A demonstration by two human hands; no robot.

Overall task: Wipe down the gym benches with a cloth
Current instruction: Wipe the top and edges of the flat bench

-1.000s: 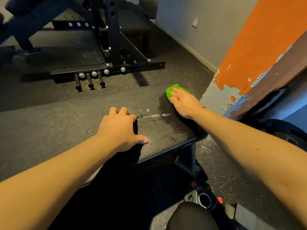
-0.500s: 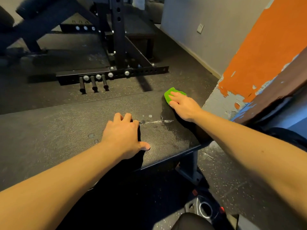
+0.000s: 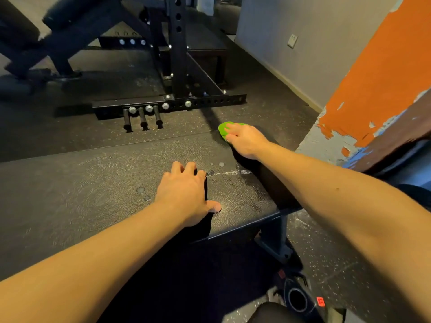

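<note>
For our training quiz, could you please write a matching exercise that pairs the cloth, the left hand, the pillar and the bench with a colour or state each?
1 cloth
2 left hand
3 pillar
4 bench

A orange, paint peeling
B black, wet streaks
C green, under the right hand
D empty, resting on the bench

Pairs: 1-C, 2-D, 3-A, 4-B

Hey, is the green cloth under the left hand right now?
No, the green cloth lies under the right hand at the far edge of the bench; the left hand rests bare on it.
</note>
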